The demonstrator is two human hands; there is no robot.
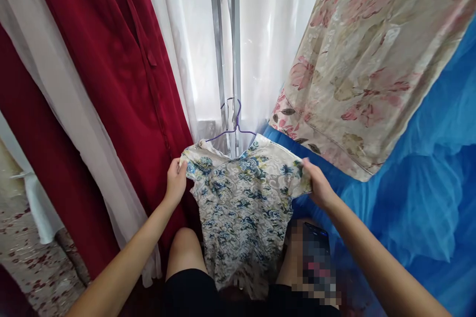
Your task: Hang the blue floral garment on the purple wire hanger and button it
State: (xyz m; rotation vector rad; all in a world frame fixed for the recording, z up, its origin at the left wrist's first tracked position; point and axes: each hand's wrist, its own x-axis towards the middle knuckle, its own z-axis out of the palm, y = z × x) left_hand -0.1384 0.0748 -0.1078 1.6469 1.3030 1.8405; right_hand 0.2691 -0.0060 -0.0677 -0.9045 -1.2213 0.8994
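Note:
A short-sleeved floral shirt (pixel 245 208) in cream, blue and green hangs between my hands, spread wide, its lower part hanging between my knees. Through its neck and shoulders runs a purple hanger (pixel 222 133), with the hook rising above the collar. My left hand (pixel 176 178) pinches the sleeve on the left. Gripping the opposite sleeve is my right hand (pixel 317 183), its fingers partly hidden by the cloth.
Red curtains (pixel 100 34) and white sheer fabric (pixel 182 20) hang at left and centre. A floral cloth (pixel 345 74) hangs at right over blue fabric (pixel 420 193). A phone (pixel 316 237), partly blurred out, lies on my right thigh. Grey vertical strips (pixel 236 34) stand behind the hanger.

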